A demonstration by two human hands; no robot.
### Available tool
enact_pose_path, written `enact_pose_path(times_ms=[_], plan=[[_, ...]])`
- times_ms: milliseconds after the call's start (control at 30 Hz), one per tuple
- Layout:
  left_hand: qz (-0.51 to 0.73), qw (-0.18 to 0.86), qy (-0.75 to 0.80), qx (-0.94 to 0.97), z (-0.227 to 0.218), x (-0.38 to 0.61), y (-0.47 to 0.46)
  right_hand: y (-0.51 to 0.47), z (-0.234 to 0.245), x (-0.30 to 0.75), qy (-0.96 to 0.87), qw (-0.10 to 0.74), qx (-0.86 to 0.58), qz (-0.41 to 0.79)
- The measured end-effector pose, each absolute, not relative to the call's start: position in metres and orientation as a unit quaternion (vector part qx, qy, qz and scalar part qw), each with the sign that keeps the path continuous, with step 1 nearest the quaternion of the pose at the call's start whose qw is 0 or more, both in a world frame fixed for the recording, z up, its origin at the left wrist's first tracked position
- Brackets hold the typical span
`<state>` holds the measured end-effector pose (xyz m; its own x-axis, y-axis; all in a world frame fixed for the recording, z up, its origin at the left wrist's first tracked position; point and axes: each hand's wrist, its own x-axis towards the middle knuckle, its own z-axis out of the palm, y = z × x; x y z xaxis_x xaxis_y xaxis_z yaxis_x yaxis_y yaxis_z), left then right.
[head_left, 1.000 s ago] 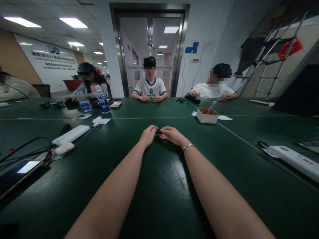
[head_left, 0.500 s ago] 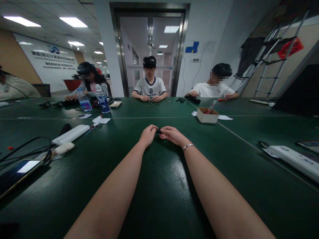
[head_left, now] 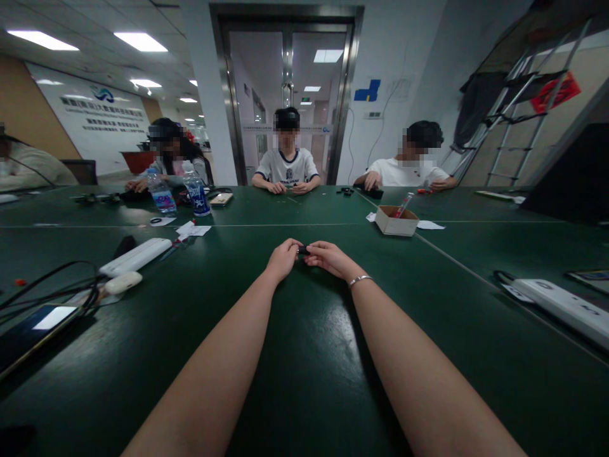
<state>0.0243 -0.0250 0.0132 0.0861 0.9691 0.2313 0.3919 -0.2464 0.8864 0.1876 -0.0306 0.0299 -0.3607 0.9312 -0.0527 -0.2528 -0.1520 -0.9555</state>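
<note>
My left hand (head_left: pixel 283 258) and my right hand (head_left: pixel 328 257) meet at arm's length over the dark green table (head_left: pixel 304 355). Both have their fingers curled and pinch a small black object (head_left: pixel 302 251) between them, low over the tabletop. Most of that object is hidden by my fingertips. A thin silver bracelet (head_left: pixel 358 279) circles my right wrist. Both forearms stretch straight out from the bottom of the view.
A white power strip (head_left: pixel 136 257), a white mouse-like item (head_left: pixel 122 282), black cables and a lit phone (head_left: pixel 35 330) lie to the left. A cardboard box (head_left: pixel 396 221) and another power strip (head_left: pixel 564 304) lie to the right. Three people sit across the table, with water bottles (head_left: pixel 196 194).
None of my hands' positions differ noticeably; the pinch on the small black object stays the same. The person at far right has shifted a hand slightly.
</note>
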Motion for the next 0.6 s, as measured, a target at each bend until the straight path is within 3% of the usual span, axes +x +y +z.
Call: enact_pose_path(times_ms=[200, 600], plan=[[0.444, 0.302, 0.52, 0.665, 0.0113, 0.0235, -0.0234, -0.0296, 0.0298, 0.1878, -0.478, 0.438, -0.359, 0.672], [0.442, 0.339, 0.506, 0.659, 0.0139, 0.024, -0.0256, -0.0307, 0.0304, 0.1874, -0.48, 0.442, -0.356, 0.669]])
